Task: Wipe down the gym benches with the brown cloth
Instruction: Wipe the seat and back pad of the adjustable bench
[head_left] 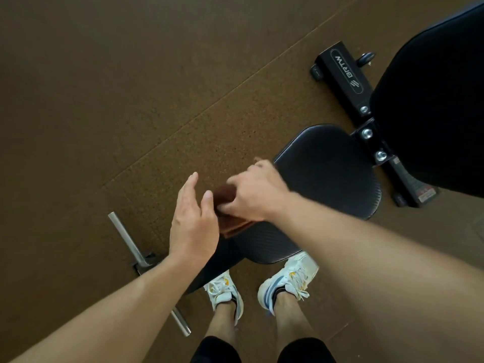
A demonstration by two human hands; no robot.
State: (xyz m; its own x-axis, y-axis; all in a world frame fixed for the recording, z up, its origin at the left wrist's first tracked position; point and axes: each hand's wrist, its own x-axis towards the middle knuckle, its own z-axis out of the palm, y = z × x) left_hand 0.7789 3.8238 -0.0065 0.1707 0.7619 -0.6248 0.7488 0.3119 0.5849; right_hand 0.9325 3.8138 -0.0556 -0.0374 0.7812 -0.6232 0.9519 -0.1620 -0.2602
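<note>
- The right hand (255,191) pinched the folded brown cloth (230,218) at the seat pad's (327,176) near edge, mid-frame.
- The left hand (192,218), fingers straight, rested alongside.
- Flattening the cloth first would likely wipe better.

Right hand (258,195) curled, fingers pinching; left hand (193,221) open beside it, fingers straight

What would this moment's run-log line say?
right hand: grips brown cloth | left hand: open beside cloth | cloth: at bench seat pad edge
</note>
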